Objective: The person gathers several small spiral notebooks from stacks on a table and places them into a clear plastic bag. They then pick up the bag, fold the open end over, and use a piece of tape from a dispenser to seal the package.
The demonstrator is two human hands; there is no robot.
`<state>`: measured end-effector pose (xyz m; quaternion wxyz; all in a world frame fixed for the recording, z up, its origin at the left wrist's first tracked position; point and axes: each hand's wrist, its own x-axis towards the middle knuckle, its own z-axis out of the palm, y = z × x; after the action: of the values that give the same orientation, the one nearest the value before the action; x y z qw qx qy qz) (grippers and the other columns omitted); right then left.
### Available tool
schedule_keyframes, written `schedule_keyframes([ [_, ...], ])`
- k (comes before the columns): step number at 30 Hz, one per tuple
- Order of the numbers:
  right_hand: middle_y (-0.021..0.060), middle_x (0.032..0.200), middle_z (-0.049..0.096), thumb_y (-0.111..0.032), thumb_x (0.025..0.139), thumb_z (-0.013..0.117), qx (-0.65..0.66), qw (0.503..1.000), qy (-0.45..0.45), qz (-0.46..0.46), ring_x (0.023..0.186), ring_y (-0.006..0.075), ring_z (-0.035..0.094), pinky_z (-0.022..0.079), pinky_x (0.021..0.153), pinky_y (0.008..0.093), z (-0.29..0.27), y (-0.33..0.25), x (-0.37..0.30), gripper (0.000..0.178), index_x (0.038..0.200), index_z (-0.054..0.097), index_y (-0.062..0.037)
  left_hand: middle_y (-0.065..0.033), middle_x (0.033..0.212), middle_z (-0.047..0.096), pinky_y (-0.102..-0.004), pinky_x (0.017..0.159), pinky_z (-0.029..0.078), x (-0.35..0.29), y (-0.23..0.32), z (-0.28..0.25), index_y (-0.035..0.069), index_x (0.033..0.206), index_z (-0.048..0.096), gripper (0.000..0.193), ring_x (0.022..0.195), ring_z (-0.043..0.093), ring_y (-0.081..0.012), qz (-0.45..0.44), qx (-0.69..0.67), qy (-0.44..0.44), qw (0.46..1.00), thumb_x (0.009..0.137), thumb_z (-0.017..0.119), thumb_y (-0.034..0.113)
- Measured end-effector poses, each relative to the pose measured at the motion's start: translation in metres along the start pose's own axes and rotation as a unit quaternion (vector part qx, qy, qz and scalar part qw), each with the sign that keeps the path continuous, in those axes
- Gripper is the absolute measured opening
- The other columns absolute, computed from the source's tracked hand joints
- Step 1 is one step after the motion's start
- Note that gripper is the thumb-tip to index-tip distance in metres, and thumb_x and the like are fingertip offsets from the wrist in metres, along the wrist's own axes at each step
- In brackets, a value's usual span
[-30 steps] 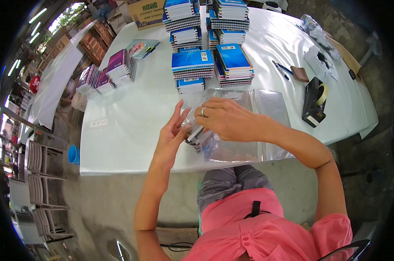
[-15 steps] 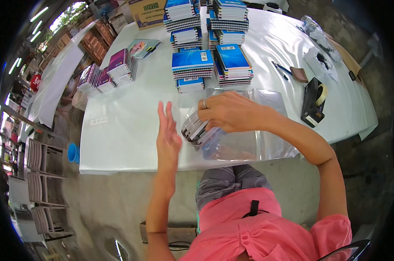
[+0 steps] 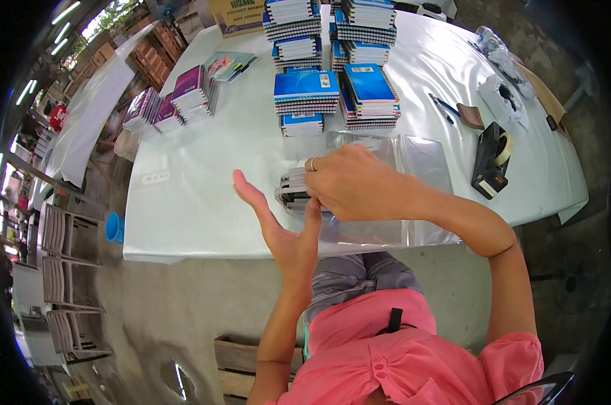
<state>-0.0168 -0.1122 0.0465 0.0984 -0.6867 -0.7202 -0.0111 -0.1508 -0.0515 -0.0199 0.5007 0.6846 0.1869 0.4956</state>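
Right grip: the right hand (image 3: 359, 185) is closed over a small bundle of notebooks (image 3: 293, 189), fingers curled on its top near edge; a ring shows on one finger.
Left grip: the left hand (image 3: 282, 226) is open and holds nothing, palm flat and raised on edge, fingers spread; its fingertips come up just beside the bundle, at the right hand's knuckles.
Bundle: lies at the near edge of the bench (image 3: 204, 169), its dark spiral edges facing left, partly inside a clear plastic bag (image 3: 386, 229) that spreads to the right under the right forearm.
More bags: a flat pile of clear plastic sleeves (image 3: 423, 158) lies just behind the right hand.
Blue stacks: spiral notebooks with blue covers (image 3: 305, 91) stand in tall piles behind the sleeves, with further piles toward the far edge.
Purple stacks: notebooks with purple covers (image 3: 184, 98) sit well to the left.
Tape: a black tape dispenser (image 3: 491, 162) stands near the right edge of the bench, with pens (image 3: 443, 108) behind it.
Below the bench: a blue cup (image 3: 114, 228) by the left corner, and grey stacked crates (image 3: 69, 270) on the floor.
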Motion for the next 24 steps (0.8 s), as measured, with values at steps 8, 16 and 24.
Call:
schedule_keyframes([
  [8,0.0136,0.089,0.063,-0.012,0.082,0.062,-0.029,0.998,-0.052,-0.003,0.086,0.0307,0.064,0.051,0.069,0.0427,-0.012,-0.008,0.002,0.012,0.086,0.063,-0.0001,-0.0172,0.159,0.013,-0.037,0.117,0.009,0.0,-0.009,0.006,0.006,0.154,0.009,0.092,0.148,0.007,-0.0271,-0.098,0.006,0.015,0.995,0.076,0.055,-0.008],
  [16,0.0135,0.097,0.061,-0.012,0.081,0.06,-0.057,0.994,-0.078,-0.043,0.092,0.032,0.063,0.048,0.077,0.0432,-0.006,0.008,-0.004,0.019,0.095,0.061,-0.0004,-0.017,0.158,0.017,-0.0351,0.116,0.013,0.005,-0.01,0.008,0.007,0.154,0.01,0.093,0.146,0.015,-0.0252,-0.099,-0.073,0.031,0.992,0.074,0.052,-0.01],
  [24,0.0128,0.089,0.062,-0.016,0.082,0.057,-0.048,0.995,-0.087,-0.032,0.083,0.0317,0.062,0.047,0.075,0.0427,-0.019,0.001,0.007,0.018,0.09,0.06,-0.0003,-0.0186,0.158,0.016,-0.0315,0.113,0.018,0.003,-0.023,0.008,0.009,0.155,0.011,0.093,0.146,0.017,-0.0256,-0.111,-0.127,0.022,0.985,0.074,0.051,-0.011],
])
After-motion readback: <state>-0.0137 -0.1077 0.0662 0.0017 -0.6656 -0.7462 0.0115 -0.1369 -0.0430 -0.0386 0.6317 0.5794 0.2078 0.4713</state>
